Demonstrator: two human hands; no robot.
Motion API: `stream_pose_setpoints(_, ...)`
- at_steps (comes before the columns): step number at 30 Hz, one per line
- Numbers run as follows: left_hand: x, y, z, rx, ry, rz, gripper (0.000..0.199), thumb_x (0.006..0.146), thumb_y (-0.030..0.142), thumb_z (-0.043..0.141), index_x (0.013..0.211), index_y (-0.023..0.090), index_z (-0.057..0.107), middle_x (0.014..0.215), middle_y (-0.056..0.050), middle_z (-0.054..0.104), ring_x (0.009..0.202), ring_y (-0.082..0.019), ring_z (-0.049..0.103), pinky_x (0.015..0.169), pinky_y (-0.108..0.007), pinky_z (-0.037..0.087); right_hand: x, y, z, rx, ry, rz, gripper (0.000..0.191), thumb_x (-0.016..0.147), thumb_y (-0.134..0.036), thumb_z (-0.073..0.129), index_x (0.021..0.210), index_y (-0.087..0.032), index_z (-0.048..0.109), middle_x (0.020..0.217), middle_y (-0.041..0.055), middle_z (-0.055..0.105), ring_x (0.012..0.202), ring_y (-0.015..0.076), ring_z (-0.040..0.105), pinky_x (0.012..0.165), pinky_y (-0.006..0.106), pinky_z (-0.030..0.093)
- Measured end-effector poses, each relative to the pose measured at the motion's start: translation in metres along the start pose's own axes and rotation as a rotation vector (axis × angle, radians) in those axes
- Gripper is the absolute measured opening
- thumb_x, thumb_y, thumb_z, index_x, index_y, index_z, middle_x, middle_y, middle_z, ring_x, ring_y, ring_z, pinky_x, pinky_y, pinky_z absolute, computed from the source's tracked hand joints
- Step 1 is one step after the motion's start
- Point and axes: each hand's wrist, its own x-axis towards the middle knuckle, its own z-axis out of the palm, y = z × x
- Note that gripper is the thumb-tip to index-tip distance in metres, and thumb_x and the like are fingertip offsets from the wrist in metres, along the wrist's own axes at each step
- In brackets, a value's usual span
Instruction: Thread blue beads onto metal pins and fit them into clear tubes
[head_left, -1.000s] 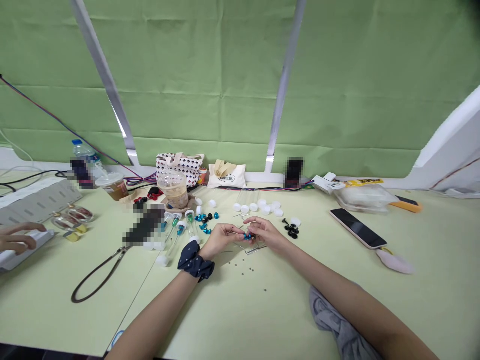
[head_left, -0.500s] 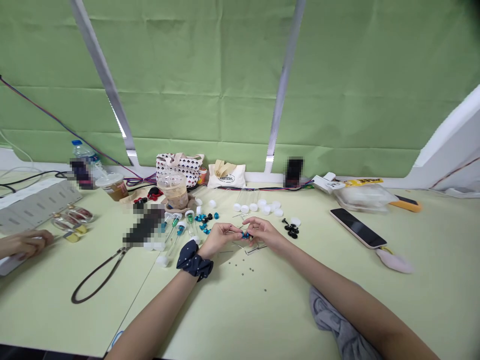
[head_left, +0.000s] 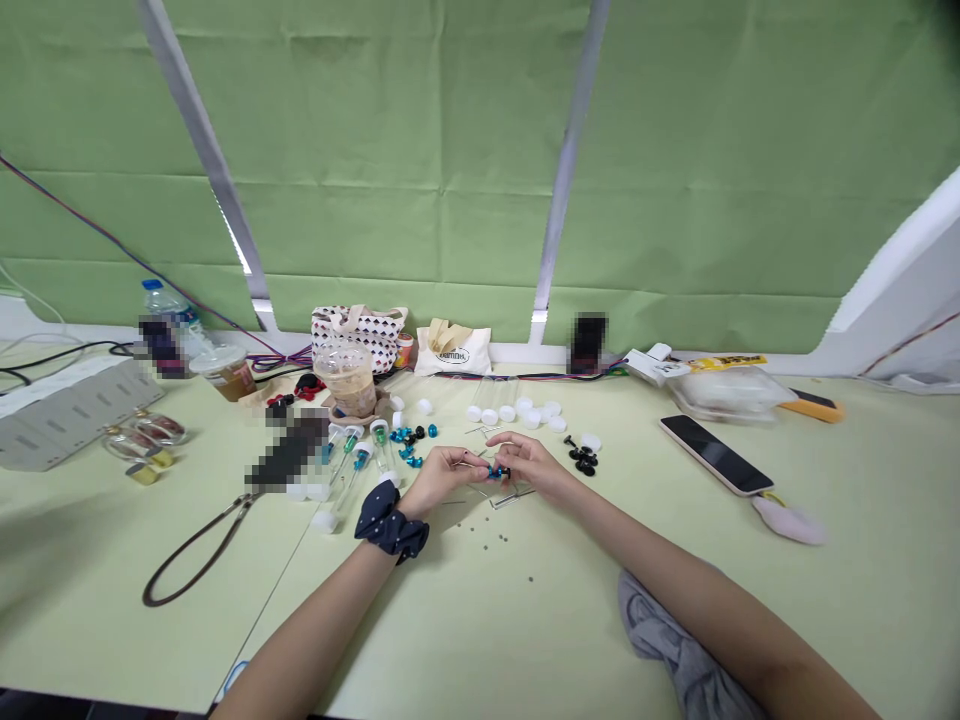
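Note:
My left hand, with a dark dotted scrunchie at the wrist, pinches a small shiny blue piece. My right hand has its fingers closed round a small black part at the blue piece's right end. Whether the two are joined, I cannot tell. Thin metal hex keys lie just below my hands. Several black knob-like parts rest to the right of my right hand. Loose blue pieces are scattered beyond my left hand.
Clear tubes with white caps lie left of my hands, and more white caps sit behind. A lidded drink cup stands behind the tubes. A phone and a clear plastic box are to the right. Tiny grey bits dot the table.
The black part now shows between my right fingers at the blue piece's right end. Another person's hand at the far left has left the view. My arms have hardly moved.

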Motion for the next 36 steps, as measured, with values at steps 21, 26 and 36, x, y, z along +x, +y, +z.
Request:
stream_pose_setpoints(21, 0.000, 0.003, -0.002, 0.000, 0.028, -0.009, 0.033, 0.062, 0.033, 0.076, 0.083, 0.009, 0.069, 0.083, -0.011, 0.072, 0.078, -0.021, 0.068, 0.079, -0.032, 0.051, 0.002, 0.002, -0.001, -0.027, 0.058, -0.004, 0.038, 0.067, -0.041, 0.070, 0.093, -0.017, 0.060, 0.083, 0.0046, 0.062, 0.074, 0.0158, 0.059, 0.056, 0.026, 0.051)
stream_pose_setpoints(26, 0.000, 0.005, -0.002, 0.008, 0.060, -0.013, 0.033, 0.060, 0.033, 0.077, 0.082, 0.008, 0.069, 0.082, -0.011, 0.072, 0.076, -0.021, 0.067, 0.077, -0.031, 0.050, 0.005, 0.009, -0.004, -0.117, 0.104, 0.018, 0.034, 0.068, -0.046, 0.068, 0.075, -0.013, 0.061, 0.066, 0.0017, 0.059, 0.057, 0.0103, 0.054, 0.050, 0.024, 0.049)
stream_pose_setpoints(36, -0.001, 0.009, 0.000, -0.009, 0.056, -0.009, 0.033, 0.060, 0.031, 0.077, 0.082, 0.008, 0.069, 0.079, -0.010, 0.072, 0.074, -0.020, 0.067, 0.077, -0.030, 0.050, 0.005, 0.007, -0.005, -0.279, 0.077, 0.058, 0.042, 0.069, -0.055, 0.062, 0.067, -0.013, 0.061, 0.058, -0.0001, 0.055, 0.046, 0.0074, 0.046, 0.041, 0.019, 0.039)
